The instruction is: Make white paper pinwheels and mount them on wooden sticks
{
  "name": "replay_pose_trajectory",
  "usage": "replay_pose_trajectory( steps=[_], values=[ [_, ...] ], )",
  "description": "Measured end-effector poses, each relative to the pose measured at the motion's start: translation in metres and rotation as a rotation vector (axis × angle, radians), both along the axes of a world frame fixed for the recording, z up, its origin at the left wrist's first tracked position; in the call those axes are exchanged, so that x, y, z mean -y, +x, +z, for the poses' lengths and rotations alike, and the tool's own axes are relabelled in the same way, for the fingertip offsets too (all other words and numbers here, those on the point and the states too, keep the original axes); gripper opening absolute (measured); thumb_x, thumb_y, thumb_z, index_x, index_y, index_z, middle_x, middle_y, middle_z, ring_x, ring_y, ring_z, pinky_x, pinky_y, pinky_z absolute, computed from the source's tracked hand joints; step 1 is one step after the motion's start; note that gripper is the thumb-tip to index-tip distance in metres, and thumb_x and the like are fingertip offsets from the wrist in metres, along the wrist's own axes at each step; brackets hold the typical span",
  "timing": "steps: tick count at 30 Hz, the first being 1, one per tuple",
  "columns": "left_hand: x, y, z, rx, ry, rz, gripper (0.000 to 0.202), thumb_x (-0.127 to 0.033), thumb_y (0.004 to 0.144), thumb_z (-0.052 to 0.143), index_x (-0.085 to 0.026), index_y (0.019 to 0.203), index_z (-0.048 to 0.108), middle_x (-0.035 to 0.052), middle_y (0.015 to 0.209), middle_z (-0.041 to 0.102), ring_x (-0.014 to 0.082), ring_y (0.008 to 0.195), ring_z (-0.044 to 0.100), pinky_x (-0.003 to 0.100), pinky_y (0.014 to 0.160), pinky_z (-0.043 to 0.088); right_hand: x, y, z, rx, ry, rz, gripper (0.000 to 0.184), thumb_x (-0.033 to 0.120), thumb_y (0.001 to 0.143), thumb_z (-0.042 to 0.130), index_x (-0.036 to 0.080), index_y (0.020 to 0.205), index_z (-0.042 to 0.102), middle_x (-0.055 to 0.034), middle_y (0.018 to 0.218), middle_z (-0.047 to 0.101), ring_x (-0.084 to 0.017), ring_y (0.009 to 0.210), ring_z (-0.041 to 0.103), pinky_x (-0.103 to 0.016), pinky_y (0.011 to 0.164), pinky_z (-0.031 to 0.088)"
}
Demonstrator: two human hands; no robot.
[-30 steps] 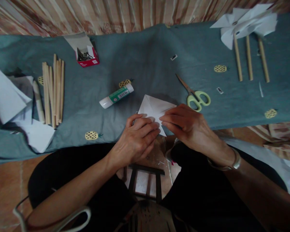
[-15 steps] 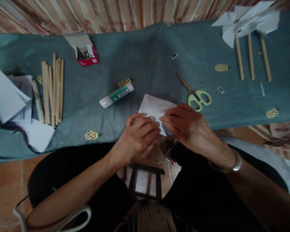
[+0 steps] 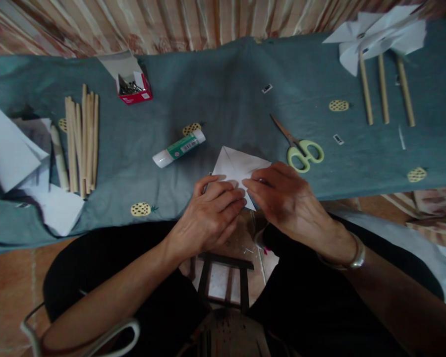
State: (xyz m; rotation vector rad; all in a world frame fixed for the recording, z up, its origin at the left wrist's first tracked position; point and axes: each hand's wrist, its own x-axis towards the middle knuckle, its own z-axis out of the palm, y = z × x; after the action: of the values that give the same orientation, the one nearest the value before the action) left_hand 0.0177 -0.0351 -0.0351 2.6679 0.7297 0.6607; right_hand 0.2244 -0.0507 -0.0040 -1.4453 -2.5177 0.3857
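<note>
A folded, cut sheet of white paper (image 3: 236, 162) with crease lines lies at the table's front edge, one cut point hanging over it. My left hand (image 3: 211, 213) grips its near left side, fingers curled over the paper. Close to the paper's middle, my right hand (image 3: 284, 193) has thumb and fingertips pinched together; whatever they hold is too small or hidden to name. A glue stick (image 3: 179, 148) with white ends and a green label lies left of the paper. To the right rest scissors (image 3: 300, 148) with light green handles, partly spread.
An open red box (image 3: 134, 91) of small metal pieces stands at the back left. Several wooden sticks (image 3: 83, 141) and white paper sheets (image 3: 11, 148) lie farther left. Paper pinwheels (image 3: 379, 37) on sticks lie at the back right. The blue-green cloth (image 3: 223, 89) bears small paper scraps.
My right fingertips have shifted slightly left over the paper's middle and changed their pinch. My left hand and the paper have stayed nearly still.
</note>
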Motion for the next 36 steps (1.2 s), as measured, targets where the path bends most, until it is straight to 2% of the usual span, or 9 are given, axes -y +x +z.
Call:
replay_pose_trajectory(
  steps=[7, 14, 17, 21, 25, 29, 32, 36],
  values=[
    [0.001, 0.000, -0.001, -0.001, 0.002, 0.000, 0.024, -0.020, 0.090, 0.056, -0.016, 0.112, 0.066, 0.0053, 0.113, 0.072, 0.0226, 0.110, 0.058, 0.048, 0.108, 0.035, 0.004, -0.008, -0.006, 0.064, 0.084, -0.012, 0.026, 0.005, 0.091, 0.043, 0.013, 0.099, 0.066, -0.0144, 0.101, 0.064, -0.029, 0.094, 0.054, -0.043, 0.081, 0.048],
    [0.000, -0.001, 0.001, 0.031, -0.010, 0.032, 0.021, -0.019, 0.091, 0.055, -0.018, 0.110, 0.065, 0.0033, 0.108, 0.073, 0.0222, 0.105, 0.060, 0.047, 0.107, 0.038, 0.005, -0.010, -0.015, 0.025, 0.100, -0.006, 0.027, 0.004, 0.091, 0.041, 0.012, 0.101, 0.065, -0.0144, 0.101, 0.064, -0.028, 0.095, 0.055, -0.043, 0.083, 0.049],
    [-0.002, -0.001, 0.003, 0.030, 0.022, 0.038, 0.019, -0.020, 0.091, 0.058, -0.019, 0.108, 0.065, 0.0021, 0.108, 0.073, 0.0215, 0.102, 0.061, 0.047, 0.105, 0.040, 0.004, -0.004, -0.013, -0.111, 0.073, -0.021, 0.028, 0.006, 0.092, 0.041, 0.014, 0.103, 0.066, -0.0126, 0.103, 0.066, -0.026, 0.097, 0.057, -0.042, 0.087, 0.050],
    [-0.003, 0.001, 0.004, 0.029, 0.072, 0.049, 0.016, -0.017, 0.091, 0.059, -0.019, 0.106, 0.066, 0.0003, 0.107, 0.075, 0.0193, 0.102, 0.062, 0.044, 0.103, 0.041, -0.001, 0.008, -0.011, -0.359, 0.035, -0.110, 0.035, 0.006, 0.091, 0.039, 0.018, 0.111, 0.065, -0.0097, 0.108, 0.069, -0.024, 0.102, 0.062, -0.042, 0.092, 0.051],
    [-0.002, 0.001, 0.001, 0.032, 0.079, 0.064, 0.014, -0.017, 0.092, 0.060, -0.022, 0.104, 0.066, -0.0016, 0.105, 0.074, 0.0177, 0.101, 0.062, 0.042, 0.103, 0.040, -0.014, 0.016, -0.014, -0.297, 0.090, -0.210, 0.034, 0.011, 0.093, 0.042, 0.016, 0.119, 0.062, -0.0148, 0.124, 0.066, -0.028, 0.116, 0.061, -0.048, 0.101, 0.048],
    [-0.002, 0.000, -0.002, 0.025, 0.071, 0.065, 0.013, -0.019, 0.093, 0.059, -0.022, 0.105, 0.064, -0.0018, 0.104, 0.073, 0.0171, 0.103, 0.061, 0.043, 0.104, 0.038, -0.026, 0.015, -0.015, -0.247, 0.051, -0.188, 0.035, 0.018, 0.095, 0.044, 0.012, 0.126, 0.059, -0.0188, 0.129, 0.063, -0.029, 0.123, 0.059, -0.047, 0.104, 0.047],
    [-0.004, -0.003, -0.001, 0.037, 0.094, 0.075, 0.009, -0.021, 0.093, 0.061, -0.022, 0.100, 0.066, -0.0027, 0.102, 0.073, 0.0170, 0.100, 0.060, 0.042, 0.103, 0.038, -0.030, 0.013, -0.013, -0.268, 0.027, -0.212, 0.034, 0.021, 0.094, 0.049, 0.014, 0.125, 0.061, -0.0158, 0.123, 0.067, -0.029, 0.114, 0.064, -0.046, 0.099, 0.050],
    [-0.008, -0.010, 0.004, 0.036, 0.111, 0.102, 0.011, -0.018, 0.092, 0.061, -0.023, 0.099, 0.067, -0.0018, 0.104, 0.074, 0.0175, 0.101, 0.060, 0.043, 0.104, 0.037, -0.032, 0.017, -0.013, -0.361, -0.114, -0.367, 0.034, 0.026, 0.087, 0.060, 0.015, 0.119, 0.065, -0.0098, 0.101, 0.074, -0.022, 0.080, 0.070, -0.038, 0.077, 0.056]
  ],
)
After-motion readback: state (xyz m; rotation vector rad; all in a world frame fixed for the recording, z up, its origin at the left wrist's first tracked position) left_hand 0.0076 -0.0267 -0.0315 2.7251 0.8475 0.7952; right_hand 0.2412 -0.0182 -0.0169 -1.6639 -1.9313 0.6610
